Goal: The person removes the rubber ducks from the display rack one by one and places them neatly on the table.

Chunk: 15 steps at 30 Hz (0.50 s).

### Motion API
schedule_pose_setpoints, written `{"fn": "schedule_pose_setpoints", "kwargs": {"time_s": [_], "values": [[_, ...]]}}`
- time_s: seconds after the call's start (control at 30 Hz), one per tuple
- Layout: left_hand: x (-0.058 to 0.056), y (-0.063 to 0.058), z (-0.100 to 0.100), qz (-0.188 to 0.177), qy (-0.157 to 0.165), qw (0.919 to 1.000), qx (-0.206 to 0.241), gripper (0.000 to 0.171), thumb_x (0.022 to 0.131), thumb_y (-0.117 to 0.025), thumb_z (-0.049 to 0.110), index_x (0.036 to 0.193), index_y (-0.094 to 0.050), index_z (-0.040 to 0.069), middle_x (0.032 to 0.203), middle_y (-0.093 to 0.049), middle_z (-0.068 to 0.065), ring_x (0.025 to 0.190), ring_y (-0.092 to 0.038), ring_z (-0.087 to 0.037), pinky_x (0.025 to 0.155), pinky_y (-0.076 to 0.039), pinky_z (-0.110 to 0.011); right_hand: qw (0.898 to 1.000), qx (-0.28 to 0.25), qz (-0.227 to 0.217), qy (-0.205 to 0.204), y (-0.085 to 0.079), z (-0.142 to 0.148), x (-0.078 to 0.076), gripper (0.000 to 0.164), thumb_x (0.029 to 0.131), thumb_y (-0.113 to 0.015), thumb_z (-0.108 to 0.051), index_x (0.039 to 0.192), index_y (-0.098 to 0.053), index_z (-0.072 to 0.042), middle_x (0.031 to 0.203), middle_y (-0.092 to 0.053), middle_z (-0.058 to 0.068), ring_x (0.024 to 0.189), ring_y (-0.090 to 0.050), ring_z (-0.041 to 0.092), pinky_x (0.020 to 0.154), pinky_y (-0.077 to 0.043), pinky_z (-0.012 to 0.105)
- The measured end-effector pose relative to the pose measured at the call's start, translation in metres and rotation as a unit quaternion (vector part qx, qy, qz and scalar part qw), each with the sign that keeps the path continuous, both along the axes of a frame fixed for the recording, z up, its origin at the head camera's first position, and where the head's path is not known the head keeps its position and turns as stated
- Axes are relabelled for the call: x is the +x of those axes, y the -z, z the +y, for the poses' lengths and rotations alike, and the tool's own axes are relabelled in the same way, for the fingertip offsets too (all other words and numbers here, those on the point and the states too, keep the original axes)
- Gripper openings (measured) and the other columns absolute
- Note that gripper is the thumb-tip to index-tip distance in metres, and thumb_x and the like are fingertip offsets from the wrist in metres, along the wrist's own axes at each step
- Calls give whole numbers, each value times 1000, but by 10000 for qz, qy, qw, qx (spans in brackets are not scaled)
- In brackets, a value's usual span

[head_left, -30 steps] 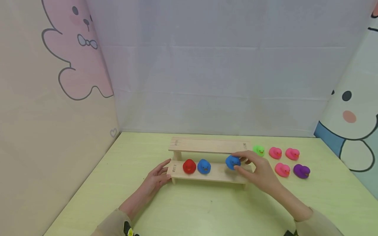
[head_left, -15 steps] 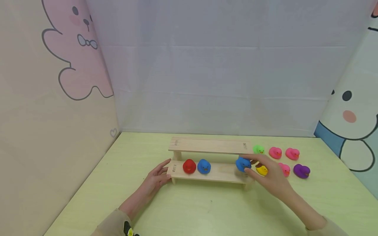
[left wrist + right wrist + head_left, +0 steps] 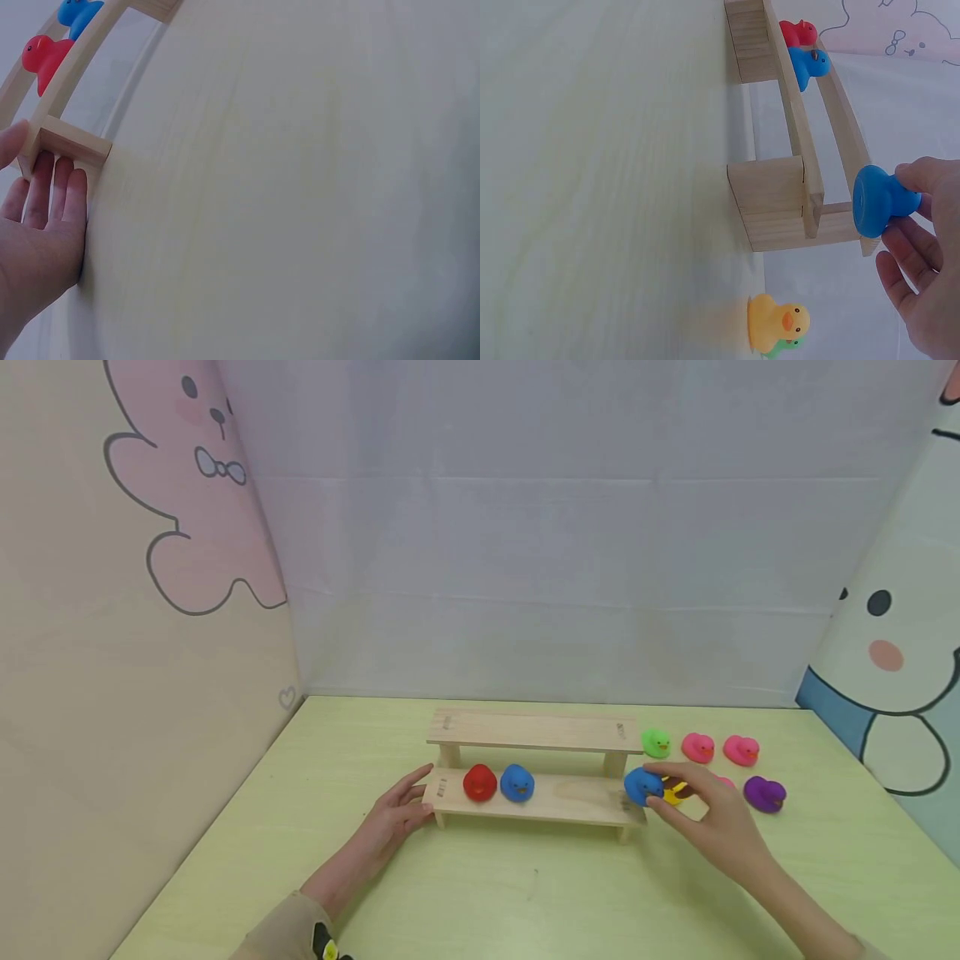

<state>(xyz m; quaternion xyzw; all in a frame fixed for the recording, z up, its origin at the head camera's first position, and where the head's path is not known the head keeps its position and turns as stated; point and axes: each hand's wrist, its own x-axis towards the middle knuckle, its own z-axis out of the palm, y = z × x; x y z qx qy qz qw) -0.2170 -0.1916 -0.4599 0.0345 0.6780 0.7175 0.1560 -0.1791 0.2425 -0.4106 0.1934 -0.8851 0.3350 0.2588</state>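
The table (image 3: 480,893) carries six loose ducks (image 3: 742,750) and a rack (image 3: 536,728), its lower shelf (image 3: 573,799) holding two.

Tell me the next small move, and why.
Probably carry the held blue duck farther right, clear of the wooden rack: the right hand has brought it rightward to the rack's end, and the yellow duck sits just beyond.

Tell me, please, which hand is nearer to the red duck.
Left. The left hand touches the rack at the end near the red duck; the right hand holds a blue duck at the other end.
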Motion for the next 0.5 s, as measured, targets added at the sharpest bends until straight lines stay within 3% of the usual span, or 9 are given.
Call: {"fn": "schedule_pose_setpoints", "kwargs": {"time_s": [0.33,0.5], "values": [[-1,3,0,-32,-20,10000,9,68,95,-56,6,156,-29,18,147,-43,-18,117,-60,-10,107,-47,-32,9998,-62,185,37,9,14,12,50,71,-85,0,116,-70,-16,100,-69,-4,87,-58,-3,75,-45,4],[-1,2,-1,-16,-25,10000,32,68,95,-57,6,156,-29,18,145,-44,-17,116,-60,-10,104,-48,-28,9999,18,28,122,10,20,18,50,71,-85,-1,116,-70,-17,100,-71,-2,87,-56,-9,74,-46,5]]}}
